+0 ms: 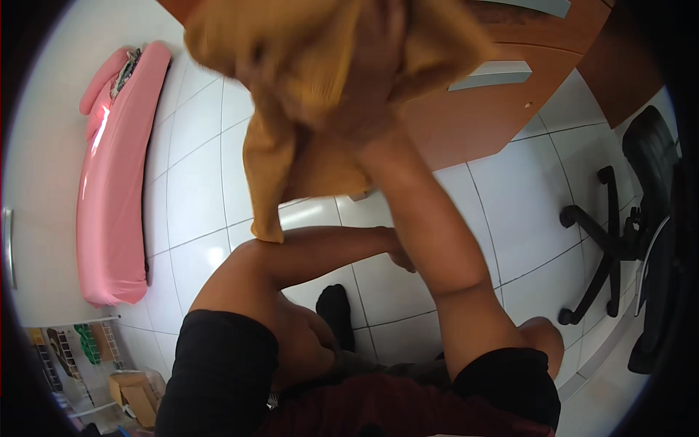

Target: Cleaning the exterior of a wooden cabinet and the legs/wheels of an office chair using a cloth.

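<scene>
A mustard-yellow knitted garment (306, 65), apparently long-sleeved, is lifted in front of me and smeared by motion. One sleeve-like part hangs down at its left, its end near my left elbow. My right forearm reaches up to it, and my right hand (364, 120) is closed on the cloth, its fingers mostly blurred and covered by folds. Lower down, my left arm bends across to the right. My left hand (400, 256) is mostly behind my right forearm; only a bit of it shows, so its fingers cannot be made out.
A brown wooden cabinet (466, 124) with grey handles stands ahead, behind the garment. At left is a long pink-covered cushioned seat (109, 197). A black wheeled chair (619, 240) is at right. A cardboard box (135, 397) lies lower left. My black-socked foot (335, 313) rests on white tiles.
</scene>
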Motion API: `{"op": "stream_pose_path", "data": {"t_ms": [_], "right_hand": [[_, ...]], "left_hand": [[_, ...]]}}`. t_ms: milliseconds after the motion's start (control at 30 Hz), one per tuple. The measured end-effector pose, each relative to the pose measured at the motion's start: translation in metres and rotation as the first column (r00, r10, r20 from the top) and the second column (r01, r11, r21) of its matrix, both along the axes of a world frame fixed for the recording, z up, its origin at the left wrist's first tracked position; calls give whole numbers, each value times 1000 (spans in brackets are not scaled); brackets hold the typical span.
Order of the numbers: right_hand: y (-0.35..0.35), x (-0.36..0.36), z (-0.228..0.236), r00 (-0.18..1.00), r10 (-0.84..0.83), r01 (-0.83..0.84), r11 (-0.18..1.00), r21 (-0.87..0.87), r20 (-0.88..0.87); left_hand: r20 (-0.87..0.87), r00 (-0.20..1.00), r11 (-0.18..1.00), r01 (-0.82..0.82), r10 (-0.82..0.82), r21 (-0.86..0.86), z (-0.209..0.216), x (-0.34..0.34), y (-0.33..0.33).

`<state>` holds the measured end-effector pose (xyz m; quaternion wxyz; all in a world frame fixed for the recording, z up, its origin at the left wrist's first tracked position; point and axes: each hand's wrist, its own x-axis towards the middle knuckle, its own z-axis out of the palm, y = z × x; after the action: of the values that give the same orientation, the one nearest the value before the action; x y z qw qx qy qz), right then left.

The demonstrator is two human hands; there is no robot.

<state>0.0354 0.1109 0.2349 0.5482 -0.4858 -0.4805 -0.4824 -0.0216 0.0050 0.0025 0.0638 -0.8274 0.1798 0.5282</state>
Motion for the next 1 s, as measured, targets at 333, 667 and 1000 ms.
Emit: {"op": "stream_pose_path", "data": {"t_ms": [333,667,1000], "right_hand": [[25,-35,-174,966,-88,197,855,-480,241],[19,-34,101,968,-177,189,981,-48,179],[18,-18,-17,965,-133,186,955,-232,228]], "left_hand": [[84,971,914,-181,225,-364,-65,-20,53],[210,966,899,-44,149,-436,-5,-2,70],[190,948,909,-168,255,-381,-6,-3,100]]}}
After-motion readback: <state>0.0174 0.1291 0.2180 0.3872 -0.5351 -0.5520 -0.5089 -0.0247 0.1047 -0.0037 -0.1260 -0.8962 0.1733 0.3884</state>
